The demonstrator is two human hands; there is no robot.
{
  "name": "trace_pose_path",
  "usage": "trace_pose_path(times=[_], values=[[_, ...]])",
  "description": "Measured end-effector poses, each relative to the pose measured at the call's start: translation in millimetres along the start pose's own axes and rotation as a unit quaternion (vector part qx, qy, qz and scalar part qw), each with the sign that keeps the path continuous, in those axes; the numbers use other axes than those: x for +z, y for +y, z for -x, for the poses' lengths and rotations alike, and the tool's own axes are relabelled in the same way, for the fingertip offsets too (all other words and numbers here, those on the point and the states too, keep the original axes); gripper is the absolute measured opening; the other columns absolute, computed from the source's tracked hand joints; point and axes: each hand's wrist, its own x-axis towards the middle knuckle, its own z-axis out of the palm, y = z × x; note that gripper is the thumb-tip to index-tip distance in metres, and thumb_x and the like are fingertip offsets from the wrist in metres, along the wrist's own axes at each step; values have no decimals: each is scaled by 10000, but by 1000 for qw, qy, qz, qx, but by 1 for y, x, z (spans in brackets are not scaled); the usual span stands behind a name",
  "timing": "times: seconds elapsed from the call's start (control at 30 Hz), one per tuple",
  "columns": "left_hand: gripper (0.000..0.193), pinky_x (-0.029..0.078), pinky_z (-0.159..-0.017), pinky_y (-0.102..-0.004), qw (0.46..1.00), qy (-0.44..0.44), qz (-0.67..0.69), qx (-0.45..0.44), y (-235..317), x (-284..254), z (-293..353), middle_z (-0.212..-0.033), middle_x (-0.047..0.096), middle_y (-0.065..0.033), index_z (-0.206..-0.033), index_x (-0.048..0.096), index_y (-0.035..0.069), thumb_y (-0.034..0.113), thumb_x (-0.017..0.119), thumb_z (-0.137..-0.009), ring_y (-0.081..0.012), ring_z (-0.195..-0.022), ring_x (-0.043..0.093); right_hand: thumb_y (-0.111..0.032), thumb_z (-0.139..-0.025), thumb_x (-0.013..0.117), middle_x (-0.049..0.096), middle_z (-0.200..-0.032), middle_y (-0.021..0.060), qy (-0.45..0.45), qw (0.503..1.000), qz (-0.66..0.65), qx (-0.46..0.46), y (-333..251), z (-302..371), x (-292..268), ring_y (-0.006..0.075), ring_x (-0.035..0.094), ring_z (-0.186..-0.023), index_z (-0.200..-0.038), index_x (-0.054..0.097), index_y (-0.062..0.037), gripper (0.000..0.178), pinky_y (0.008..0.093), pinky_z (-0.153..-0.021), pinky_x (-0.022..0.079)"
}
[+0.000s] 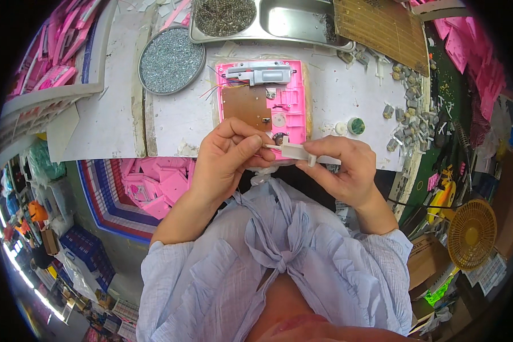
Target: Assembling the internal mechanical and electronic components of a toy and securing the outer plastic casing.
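Far left of the fingers, a round tin of small screws (171, 59) sits on the white table (114, 119); below the table edge, a striped crate of pink plastic shells (154, 185). Left hand (225, 159): fingers curled narrow, thumb and forefinger pinching the left end of a small white plastic part (293, 151). The part spans between both hands, at the near edge of the pink housing (290, 102), which lies just beyond the fingertips with a brown circuit board (246, 105) and a grey metal piece (265, 73) in it. Right hand (347, 168): fingers closed on the part's right end. Right of the fingers, a green-topped round cap (356, 126) and scattered small grey motors (407, 102).
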Motion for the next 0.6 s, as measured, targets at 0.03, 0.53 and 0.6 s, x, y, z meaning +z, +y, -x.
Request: trace_pose_path(times=[0.03,0.53,0.6], values=[[112,652,-738,-319,1000,3,-10,1,-2,1,0,-1013,697,-172,-1082,577,2,56,624,-995,-199,-857,737,-38,-741,879,746,-885,122,2,1000,14,-13,0,1,2,218,742,-750,-989,686,-1,317,302,-655,578],[156,520,-647,-417,482,-140,-832,237,3,34,-68,-835,631,-93,-953,650,66,167,728,-863,-308,-729,644,-100,-1014,598,713,-1092,240,102,857,-440,247,24,49,-25,281,735,-979,-1183,454,-22,236,308,-768,555],[146,519,-639,-414,468,-149,-843,219,3,37,-69,-828,639,-84,-916,639,66,166,731,-861,-309,-731,651,-123,-1014,608,714,-1105,230,100,871,-414,243,26,49,-28,277,727,-1004,-1177,461,-20,242,304,-771,551]])
